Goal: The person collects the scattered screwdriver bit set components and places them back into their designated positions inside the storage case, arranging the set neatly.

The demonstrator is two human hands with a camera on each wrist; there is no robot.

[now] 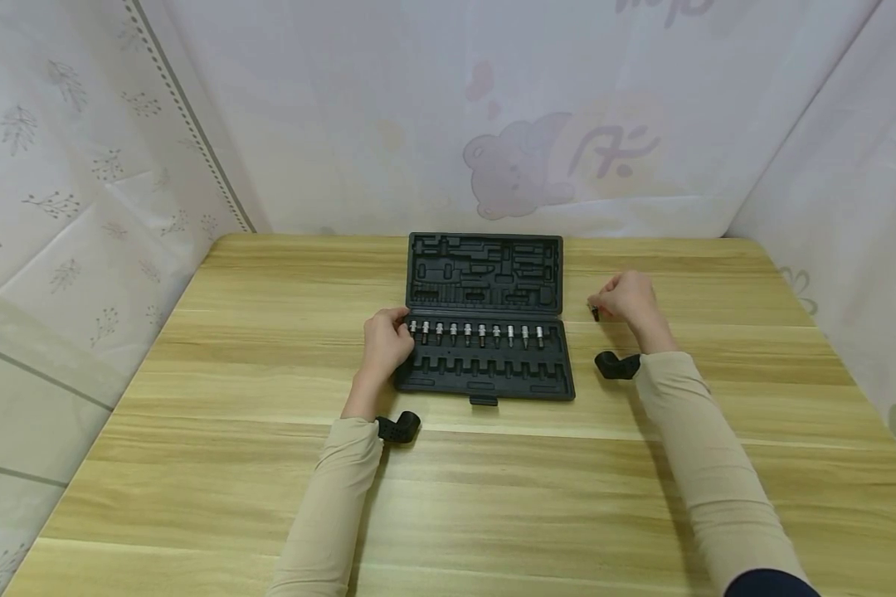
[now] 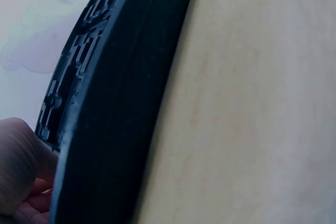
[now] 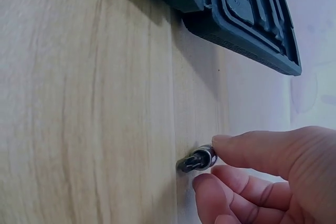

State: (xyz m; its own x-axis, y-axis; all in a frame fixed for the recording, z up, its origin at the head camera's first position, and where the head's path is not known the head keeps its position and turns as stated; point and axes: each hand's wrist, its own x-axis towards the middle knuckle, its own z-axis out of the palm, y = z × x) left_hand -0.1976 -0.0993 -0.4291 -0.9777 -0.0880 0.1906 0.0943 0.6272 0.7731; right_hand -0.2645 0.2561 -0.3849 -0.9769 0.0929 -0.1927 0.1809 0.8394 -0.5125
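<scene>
A black tool case (image 1: pixel 448 385) lies unfolded on the table, its lid leaning back. Across its lower half runs a row of several silver bit sockets (image 1: pixel 481 332), and below them is a row of vacant slots. At the case's left side, near the hinge, my left hand (image 1: pixel 386 342) grips the edge; some of its fingers are hidden behind the case wall in the left wrist view. To the right of the case, my right hand (image 1: pixel 630 297) pinches a bit socket (image 3: pixel 202 158) between thumb and fingers, its dark tip pointing down close over the table.
The wooden table (image 1: pixel 216 448) reaches back to a pale printed curtain (image 1: pixel 373 124), with more cloth on both sides. Each wrist wears a black camera mount, the left one (image 1: pixel 399 428) in front of the case and the right one (image 1: pixel 616 366) beside it.
</scene>
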